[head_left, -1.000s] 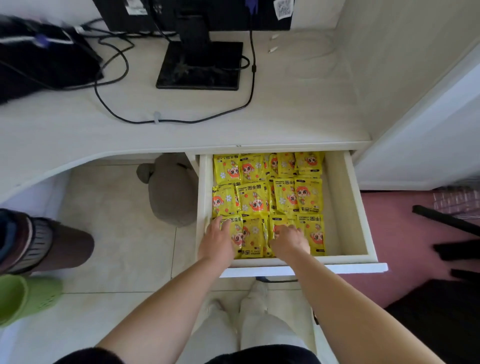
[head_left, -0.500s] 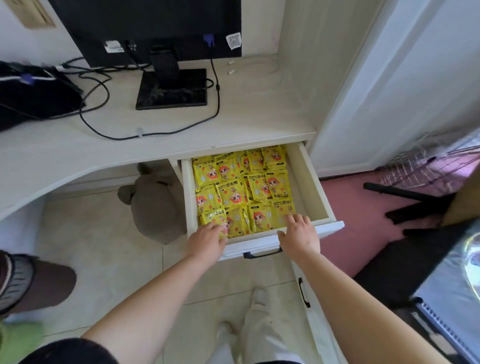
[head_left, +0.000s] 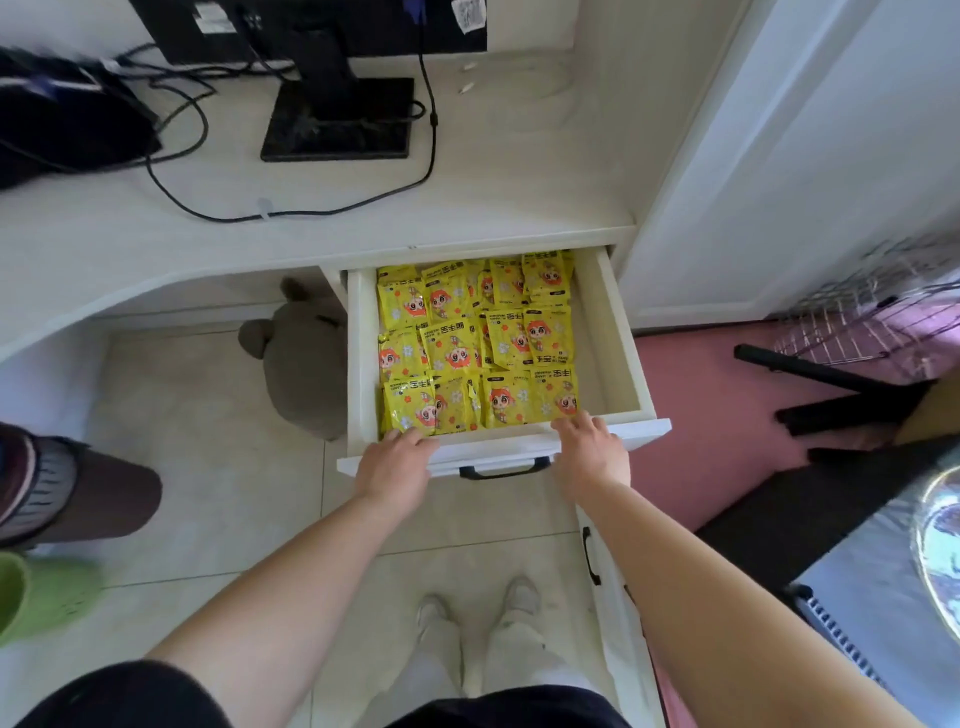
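Head view: left hand (head_left: 394, 463) and right hand (head_left: 592, 451) lie flat-fingered on white drawer (head_left: 619, 332) of glossy yellow packets (head_left: 478, 353).

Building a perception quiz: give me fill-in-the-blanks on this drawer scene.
The open drawer holds ___ snack packets.
Both the left hand and the right hand rest on the drawer's ___ edge.
The black handle sits ___ the two hands.
The grey plush toy lies to the drawer's ___.
Missing: yellow; front; between; left.
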